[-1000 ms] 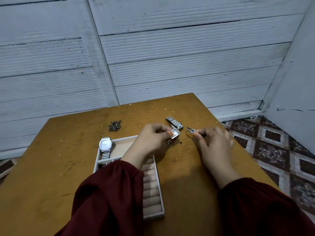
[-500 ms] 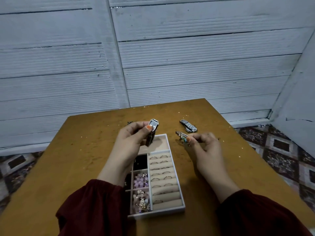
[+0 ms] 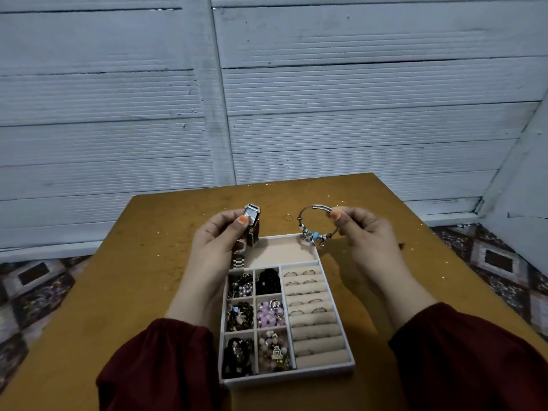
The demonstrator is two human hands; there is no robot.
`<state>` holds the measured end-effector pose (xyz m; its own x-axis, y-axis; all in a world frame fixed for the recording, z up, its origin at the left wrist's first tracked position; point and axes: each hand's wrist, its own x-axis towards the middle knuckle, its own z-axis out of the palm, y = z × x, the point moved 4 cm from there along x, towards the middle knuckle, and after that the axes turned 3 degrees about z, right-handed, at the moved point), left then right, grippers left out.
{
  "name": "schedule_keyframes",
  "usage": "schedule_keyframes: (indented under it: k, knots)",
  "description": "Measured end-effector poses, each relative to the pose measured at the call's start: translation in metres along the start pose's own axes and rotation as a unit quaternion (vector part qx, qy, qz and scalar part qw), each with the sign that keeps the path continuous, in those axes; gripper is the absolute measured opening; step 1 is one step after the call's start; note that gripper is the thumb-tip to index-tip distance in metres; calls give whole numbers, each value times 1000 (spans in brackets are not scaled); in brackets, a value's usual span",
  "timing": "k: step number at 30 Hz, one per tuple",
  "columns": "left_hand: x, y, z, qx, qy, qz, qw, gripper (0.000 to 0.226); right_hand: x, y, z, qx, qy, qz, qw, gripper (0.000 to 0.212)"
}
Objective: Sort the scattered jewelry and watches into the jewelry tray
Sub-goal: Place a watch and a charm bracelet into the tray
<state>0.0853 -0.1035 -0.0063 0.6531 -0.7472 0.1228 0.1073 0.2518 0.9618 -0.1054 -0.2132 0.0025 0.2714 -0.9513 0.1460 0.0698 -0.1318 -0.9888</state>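
A white jewelry tray (image 3: 338,304) lies on the wooden table in front of me, with beaded pieces in small left compartments, rings in padded rolls on the right and a large beige compartment at the far end. My left hand (image 3: 218,241) holds a rectangular silver watch (image 3: 251,216) upright above the tray's far left corner, its band hanging down. My right hand (image 3: 364,232) pinches a silver charm bracelet (image 3: 315,229) with blue beads above the far right corner. A thin gold ring (image 3: 287,217) lies on the table beyond the tray.
The brown table (image 3: 142,286) ends at a white ribbed wall just behind. Patterned floor tiles (image 3: 501,262) show on both sides. My dark red sleeves cover the near corners of the table.
Both hands have lifted away from the table. The left raised the watch over the tray's far end. The right now holds the bracelet open as a full hoop.
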Motion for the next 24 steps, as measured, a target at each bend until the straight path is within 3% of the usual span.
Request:
schedule_keyframes:
  k: [16, 24]
  knots:
    - [7, -21, -11, -31, 24, 38, 999, 10, 22, 20, 30, -62, -128, 108, 984, 15]
    - [9, -25, -8, -21, 16, 46, 999, 13, 39, 39, 35, -217, -132, 71, 965, 20]
